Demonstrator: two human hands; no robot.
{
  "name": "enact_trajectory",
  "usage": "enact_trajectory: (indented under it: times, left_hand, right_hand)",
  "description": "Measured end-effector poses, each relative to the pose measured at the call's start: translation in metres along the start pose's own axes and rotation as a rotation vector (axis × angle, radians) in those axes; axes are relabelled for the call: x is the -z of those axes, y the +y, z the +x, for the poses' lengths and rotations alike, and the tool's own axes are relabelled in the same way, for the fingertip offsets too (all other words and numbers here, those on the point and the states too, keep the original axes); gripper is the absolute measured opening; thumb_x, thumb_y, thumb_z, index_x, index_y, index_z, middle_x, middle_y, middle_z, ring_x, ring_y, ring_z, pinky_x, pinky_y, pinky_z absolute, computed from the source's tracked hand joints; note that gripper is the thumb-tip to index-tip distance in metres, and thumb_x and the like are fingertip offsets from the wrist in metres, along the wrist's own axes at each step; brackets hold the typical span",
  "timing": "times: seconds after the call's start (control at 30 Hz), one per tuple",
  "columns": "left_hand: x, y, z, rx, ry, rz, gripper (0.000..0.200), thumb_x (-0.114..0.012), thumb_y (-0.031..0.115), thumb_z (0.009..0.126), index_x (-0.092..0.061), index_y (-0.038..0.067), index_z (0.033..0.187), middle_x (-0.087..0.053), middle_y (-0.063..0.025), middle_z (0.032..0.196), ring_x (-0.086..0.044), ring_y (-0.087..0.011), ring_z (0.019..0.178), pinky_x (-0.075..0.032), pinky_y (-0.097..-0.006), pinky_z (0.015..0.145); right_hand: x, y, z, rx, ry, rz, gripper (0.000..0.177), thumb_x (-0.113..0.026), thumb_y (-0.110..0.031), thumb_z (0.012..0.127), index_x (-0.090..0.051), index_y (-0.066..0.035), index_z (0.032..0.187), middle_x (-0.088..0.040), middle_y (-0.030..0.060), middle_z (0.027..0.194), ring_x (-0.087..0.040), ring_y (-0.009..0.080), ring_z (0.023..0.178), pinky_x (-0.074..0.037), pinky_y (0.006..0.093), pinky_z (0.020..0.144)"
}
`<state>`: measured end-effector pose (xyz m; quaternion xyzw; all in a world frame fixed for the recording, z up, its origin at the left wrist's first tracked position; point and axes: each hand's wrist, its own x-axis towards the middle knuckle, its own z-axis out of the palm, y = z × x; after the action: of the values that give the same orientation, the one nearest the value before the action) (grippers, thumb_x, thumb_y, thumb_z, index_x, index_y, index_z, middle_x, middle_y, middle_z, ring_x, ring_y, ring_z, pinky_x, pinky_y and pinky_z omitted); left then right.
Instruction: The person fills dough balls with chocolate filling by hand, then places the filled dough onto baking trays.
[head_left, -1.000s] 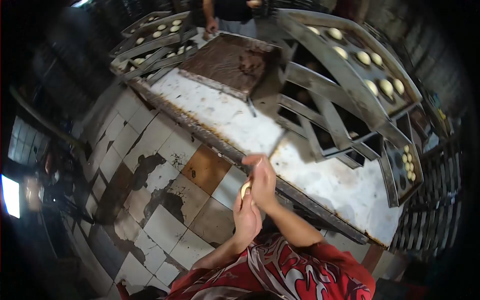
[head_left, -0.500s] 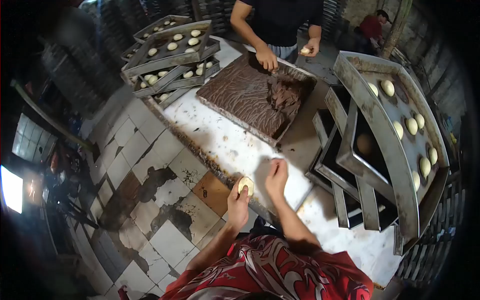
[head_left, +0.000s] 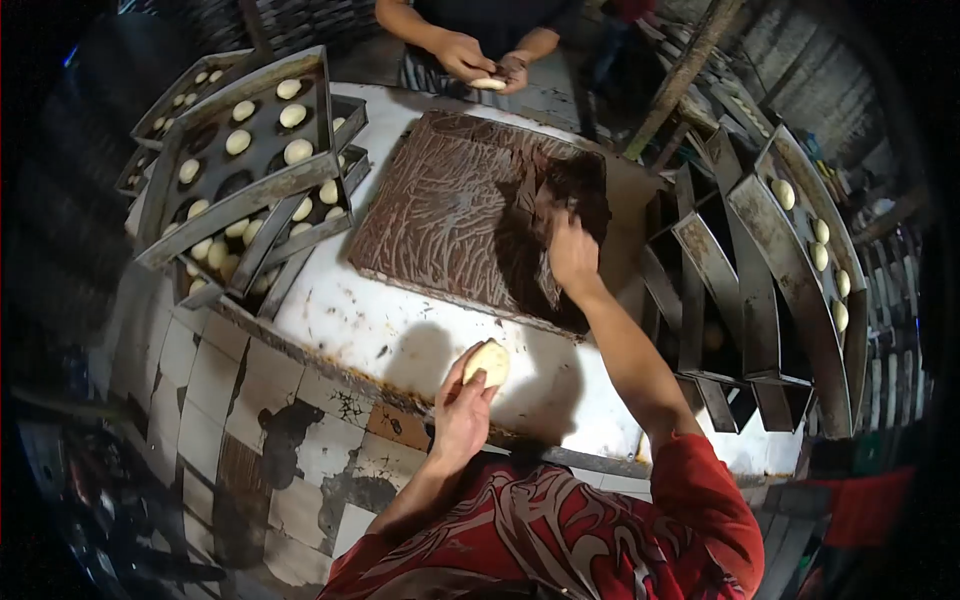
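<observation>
On the white table sits a tray of brown filling, with stacked pans of raw buns left of it and upended pans right. The right hand is sunk in its dark heap, grip unclear. Before its near edge the left hand cups a dough ball.

Downward view over a work table. The left hand holds a dough ball in its fingertips above the near edge of the white table. The right hand, arm outstretched, rests on dark paste heaped in a flat brown tray; its grip cannot be made out. Stacked trays of dough pieces stand at left, further trays at right. Across the table, another person's hands hold a dough piece.
</observation>
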<state>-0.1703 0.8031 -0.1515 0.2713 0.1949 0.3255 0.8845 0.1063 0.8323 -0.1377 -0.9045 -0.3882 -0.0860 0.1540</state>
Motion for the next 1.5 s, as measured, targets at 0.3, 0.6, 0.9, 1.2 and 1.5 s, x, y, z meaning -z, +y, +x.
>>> enact_trajectory:
  times: [0.3,0.6,0.9,1.2,1.5]
  left_hand:
    - [0.019,0.046,0.083,0.246,0.109,-0.178,0.039,-0.049,0.02,0.092,-0.043,-0.003,0.123,-0.05,-0.014,0.123,-0.046,-0.0255,0.117,-0.036,-0.0397,0.102]
    - [-0.035,0.079,0.087,0.364,-0.123,-0.374,0.036,-0.04,0.02,0.089,-0.051,-0.004,0.114,-0.055,-0.0179,0.115,-0.047,-0.0319,0.113,-0.031,-0.0446,0.105]
    - [-0.027,0.0,0.019,0.172,-0.099,-0.064,0.046,-0.05,0.002,0.07,-0.049,-0.001,0.116,-0.057,-0.0126,0.113,-0.052,-0.0267,0.109,-0.039,-0.0407,0.1]
    - [-0.005,0.008,0.012,0.205,0.049,-0.309,0.045,-0.049,0.021,0.086,-0.043,-0.002,0.124,-0.048,-0.0159,0.127,-0.043,-0.0286,0.12,-0.034,-0.0429,0.105]
    - [-0.016,0.04,0.076,0.317,-0.029,-0.244,0.034,-0.044,0.021,0.094,-0.047,-0.001,0.12,-0.053,-0.0144,0.12,-0.049,-0.0279,0.114,-0.038,-0.0448,0.101]
  right_hand:
    - [0.089,-0.035,-0.099,-0.417,-0.482,1.247,0.015,-0.056,-0.017,0.09,-0.059,-0.003,0.086,-0.055,0.0012,0.066,-0.045,0.0067,0.055,-0.034,0.0213,0.049]
    - [0.03,-0.002,-0.129,0.366,0.307,0.631,0.008,-0.064,0.003,0.078,-0.058,0.002,0.084,-0.055,0.0126,0.079,-0.051,0.0254,0.068,-0.042,0.033,0.058]
    - [0.043,0.062,-0.071,-0.15,0.298,0.465,0.04,-0.049,0.013,0.068,-0.056,-0.001,0.104,-0.057,0.0226,0.091,-0.055,0.0384,0.088,-0.045,0.0435,0.074]
    - [0.033,0.053,-0.078,-0.046,0.013,0.535,0.024,-0.055,0.002,0.08,-0.06,0.001,0.104,-0.06,0.0127,0.07,-0.058,0.0233,0.061,-0.044,0.0308,0.056]
    - [0.077,-0.037,-0.131,-0.156,-0.191,1.244,0.016,-0.057,-0.007,0.089,-0.062,0.001,0.102,-0.056,0.0002,0.075,-0.047,0.0061,0.067,-0.039,0.0215,0.057]
